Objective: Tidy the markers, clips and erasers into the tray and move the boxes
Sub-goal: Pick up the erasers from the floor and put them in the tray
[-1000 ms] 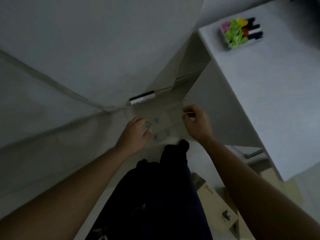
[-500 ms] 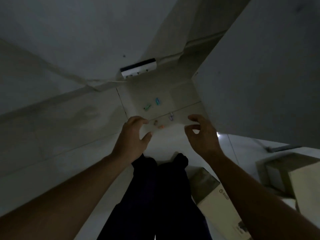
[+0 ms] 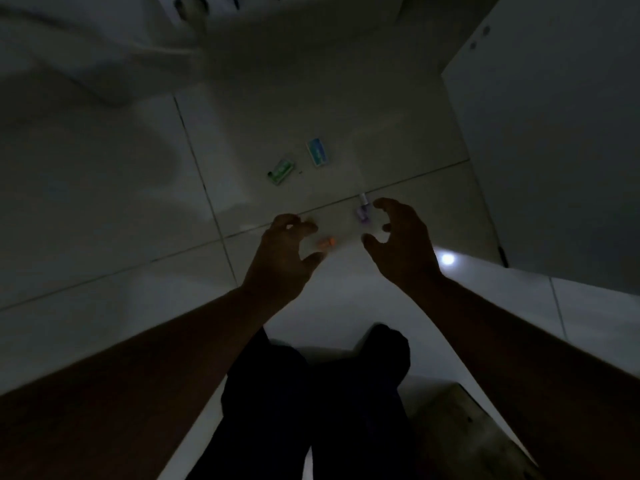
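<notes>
step: picking strays off the floor (image 3: 104, 209). left hand (image 3: 282, 252) and right hand (image 3: 403, 242) hover with fingers spread, grasping nothing. orange clip (image 3: 326, 242) lies between them, purple clip (image 3: 362, 213) by the right fingers, two erasers (image 3: 281, 171) farther. next: pinch each clip.

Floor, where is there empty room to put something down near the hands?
The floor left of the green eraser is bare, and so are the tiles behind the blue eraser. It is crowded between the left hand and right hand, where the orange piece and purple piece lie.
</notes>
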Motion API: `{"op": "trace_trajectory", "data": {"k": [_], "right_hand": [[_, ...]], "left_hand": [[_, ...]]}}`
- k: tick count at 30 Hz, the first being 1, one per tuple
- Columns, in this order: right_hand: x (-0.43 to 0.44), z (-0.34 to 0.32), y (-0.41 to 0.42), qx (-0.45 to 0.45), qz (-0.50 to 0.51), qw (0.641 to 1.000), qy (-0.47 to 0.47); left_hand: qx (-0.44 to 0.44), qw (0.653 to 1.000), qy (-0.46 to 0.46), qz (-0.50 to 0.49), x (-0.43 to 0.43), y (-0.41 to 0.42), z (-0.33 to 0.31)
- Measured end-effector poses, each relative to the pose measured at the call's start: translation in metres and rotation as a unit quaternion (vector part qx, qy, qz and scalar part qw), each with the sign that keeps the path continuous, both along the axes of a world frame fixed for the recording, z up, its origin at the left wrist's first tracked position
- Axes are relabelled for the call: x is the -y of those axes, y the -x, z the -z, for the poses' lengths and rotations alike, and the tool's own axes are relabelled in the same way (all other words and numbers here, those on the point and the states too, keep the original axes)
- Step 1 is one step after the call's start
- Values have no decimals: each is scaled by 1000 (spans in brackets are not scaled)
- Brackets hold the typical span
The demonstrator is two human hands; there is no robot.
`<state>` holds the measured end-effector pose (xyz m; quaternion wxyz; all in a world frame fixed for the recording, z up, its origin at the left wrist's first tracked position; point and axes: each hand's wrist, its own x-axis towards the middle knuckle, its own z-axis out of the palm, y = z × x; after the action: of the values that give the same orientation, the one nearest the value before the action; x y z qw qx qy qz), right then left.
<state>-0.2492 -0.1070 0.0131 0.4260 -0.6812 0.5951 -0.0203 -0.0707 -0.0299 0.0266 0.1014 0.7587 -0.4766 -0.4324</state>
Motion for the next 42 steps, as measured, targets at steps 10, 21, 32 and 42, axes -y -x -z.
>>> {"op": "trace_trajectory", "data": {"k": [10, 21, 32, 42], "right_hand": [[29, 93, -4, -126, -121, 983, 50], [37, 97, -9, -128, -146, 978, 70], [53, 89, -64, 33, -20, 995, 87], [90, 113, -123, -22, -47, 987, 149]], "left_hand": [[93, 989, -41, 108, 20, 26, 87], [134, 960, -31, 244, 31, 16, 108], [16, 980, 150, -131, 58, -36, 92], [50, 973, 213, -81, 91, -67, 121]]}}
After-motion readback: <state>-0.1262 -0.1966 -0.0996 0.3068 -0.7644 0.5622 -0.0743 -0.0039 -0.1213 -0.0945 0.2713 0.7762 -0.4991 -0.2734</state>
